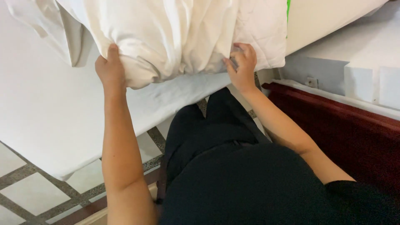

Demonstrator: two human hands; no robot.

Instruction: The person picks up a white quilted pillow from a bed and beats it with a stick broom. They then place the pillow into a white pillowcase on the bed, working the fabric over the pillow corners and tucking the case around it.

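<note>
Head view: white duvet (166, 37) lies bunched at the bed (50, 125) edge. Left hand (110, 68) grip clenched on its lower fold; right hand (241, 64) grip pinches its right corner. Tiled floor (25, 187) below.

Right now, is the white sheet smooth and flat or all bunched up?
Bunched up. The white sheet hangs in deep folds off the mattress, gathered in the left hand and the right hand.

Floor's pale square tiles (25, 196) with grey speckled borders, and there's a dark red carpet (354, 137) off to the right. White wall (316, 71) behind it, white bed mattress (50, 125) on the left, soft even light.
</note>
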